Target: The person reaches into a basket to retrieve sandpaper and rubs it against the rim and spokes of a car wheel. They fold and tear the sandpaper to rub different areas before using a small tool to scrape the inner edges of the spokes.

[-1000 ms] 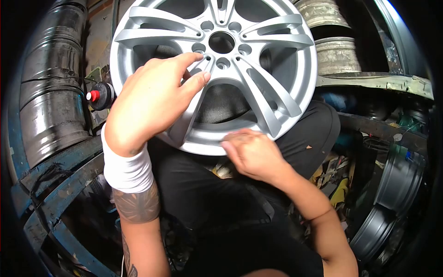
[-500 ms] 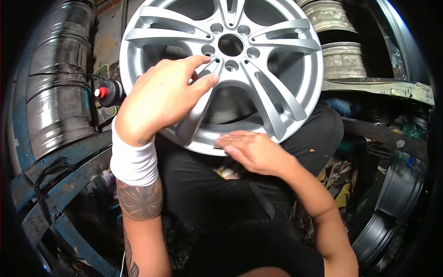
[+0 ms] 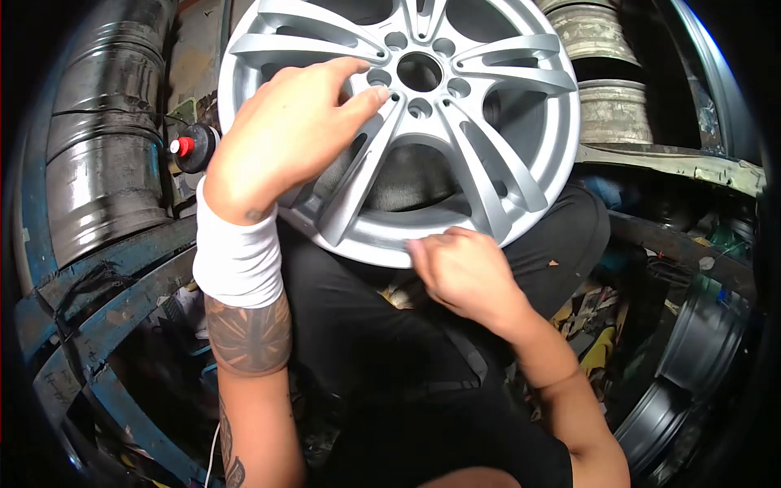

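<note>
Over the person's dark-trousered lap [image 3: 358, 325] lay the silver wheel [image 3: 421, 132], its near rim bare between the hands, with wide gaps between its spokes. The left hand [image 3: 297, 130] had thumb and forefinger apart over the left spokes; the right hand [image 3: 468, 272] was curled, fingers together, at the near rim. A dark bottle [image 3: 195, 148] stood close left; worn blue metal framing [image 3: 134, 427] ran farther left, dark rims [image 3: 704, 333] lay right.

Workshop (grimy one): stacked rims [image 3: 610, 110] are flanking silver wheel [image 3: 480, 150]; scuffed metal frame [image 3: 134, 259] is running left of wheel.
</note>
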Motion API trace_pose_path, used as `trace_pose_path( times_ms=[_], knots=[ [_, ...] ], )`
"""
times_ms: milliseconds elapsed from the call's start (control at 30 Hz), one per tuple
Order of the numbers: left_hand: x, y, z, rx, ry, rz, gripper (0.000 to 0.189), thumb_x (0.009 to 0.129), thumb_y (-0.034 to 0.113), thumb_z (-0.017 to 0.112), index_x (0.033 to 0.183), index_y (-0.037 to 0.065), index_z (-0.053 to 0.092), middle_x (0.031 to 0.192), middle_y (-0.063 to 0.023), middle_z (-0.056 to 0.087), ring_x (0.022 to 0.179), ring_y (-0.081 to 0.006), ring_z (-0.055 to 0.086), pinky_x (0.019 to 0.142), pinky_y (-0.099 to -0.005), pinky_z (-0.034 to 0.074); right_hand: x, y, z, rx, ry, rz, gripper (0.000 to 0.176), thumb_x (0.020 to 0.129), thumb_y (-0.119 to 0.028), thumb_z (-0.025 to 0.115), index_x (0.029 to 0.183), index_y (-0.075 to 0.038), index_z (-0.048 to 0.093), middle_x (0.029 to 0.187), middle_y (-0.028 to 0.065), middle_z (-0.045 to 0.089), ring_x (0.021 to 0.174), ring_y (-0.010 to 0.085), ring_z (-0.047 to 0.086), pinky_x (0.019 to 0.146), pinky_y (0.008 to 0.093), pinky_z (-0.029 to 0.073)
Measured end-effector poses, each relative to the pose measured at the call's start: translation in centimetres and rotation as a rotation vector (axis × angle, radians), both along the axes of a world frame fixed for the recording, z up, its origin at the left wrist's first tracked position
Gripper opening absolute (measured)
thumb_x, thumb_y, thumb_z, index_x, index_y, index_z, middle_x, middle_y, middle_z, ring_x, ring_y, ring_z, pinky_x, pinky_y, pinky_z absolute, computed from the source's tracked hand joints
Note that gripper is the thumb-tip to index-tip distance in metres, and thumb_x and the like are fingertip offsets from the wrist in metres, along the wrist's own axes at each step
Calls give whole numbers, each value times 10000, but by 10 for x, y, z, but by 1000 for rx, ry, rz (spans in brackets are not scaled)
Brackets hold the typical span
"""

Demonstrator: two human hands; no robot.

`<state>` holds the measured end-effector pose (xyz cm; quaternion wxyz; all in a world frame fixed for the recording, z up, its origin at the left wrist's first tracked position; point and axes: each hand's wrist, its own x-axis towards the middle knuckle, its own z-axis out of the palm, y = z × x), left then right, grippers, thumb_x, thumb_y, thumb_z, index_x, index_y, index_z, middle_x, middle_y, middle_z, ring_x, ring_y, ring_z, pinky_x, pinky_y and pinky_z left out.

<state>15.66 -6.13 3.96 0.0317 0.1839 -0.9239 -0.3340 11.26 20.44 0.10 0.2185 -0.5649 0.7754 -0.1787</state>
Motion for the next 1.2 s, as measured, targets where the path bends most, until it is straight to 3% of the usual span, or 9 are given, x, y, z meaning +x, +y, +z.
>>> trace_pose_path(
  times_ms=[167,233,333,500,633,833,900,1100,1200],
  knots=[
    [4,5,-5,13,-40,-48,496,1023,351,675,1360,-12,660,827,-196,741,694,-286,696,714,-381,543,3,-3,-18,-147,-228,-42,329,1043,-163,613,771,16,659,724,221,670,740,410,702,720,467,578],
    [8,-1,-3,23,-18,-24,493,1023,347,677,1361,-11,659,848,-203,745,709,-295,702,724,-385,547,-2,16,5,16,106,-105,316,1030,-165,628,757,-13,675,718,173,707,703,350,720,800,411,604],
    [-1,1,-8,7,20,-22,502,1019,349,681,1360,-18,655,868,-233,742,782,-329,735,743,-396,551,16,2,1,66,216,-34,304,1009,-167,650,743,-23,676,707,143,707,678,322,713,835,421,603],
    [4,7,-2,31,-93,-44,508,1015,365,682,1356,-11,663,913,-268,734,842,-359,745,795,-404,549,13,11,-20,-159,-46,6,292,1000,-217,705,1200,-4,716,1131,157,778,1076,295,750,1005,431,568],
    [2,3,-6,2,1,-34,509,1017,366,683,1361,-8,660,918,-258,742,844,-344,749,805,-401,553,7,34,-12,-39,146,1,339,981,-259,719,1221,-19,716,1187,137,762,1166,299,714,1086,441,505],
    [5,4,-9,42,-21,-70,510,1024,376,685,1366,-2,662,960,-209,770,818,-277,742,800,-381,555,15,18,-31,-206,55,94,378,977,-269,731,1294,-65,705,1248,75,744,1237,266,670,1165,502,421],
    [6,1,-1,92,-36,-31,498,1027,358,689,1372,0,661,914,-162,758,800,-170,679,783,-336,551,1,40,-21,-128,159,121,393,969,-273,743,1312,-86,704,1288,47,733,1267,242,656,1166,518,415],
    [-6,8,-8,31,-52,-85,502,1026,362,685,1374,2,658,1015,-217,776,945,-315,753,861,-389,554,31,0,-42,-268,73,112,460,944,-241,768,1363,-81,669,1355,47,704,1323,260,624,1175,524,408],
    [6,2,-8,86,-76,-94,502,1033,351,685,1375,-14,653,1001,-174,778,911,-204,726,841,-335,549,14,38,-30,-184,174,84,409,952,-284,759,1322,-116,709,1292,34,732,1255,251,662,1153,544,413]
  ],
)
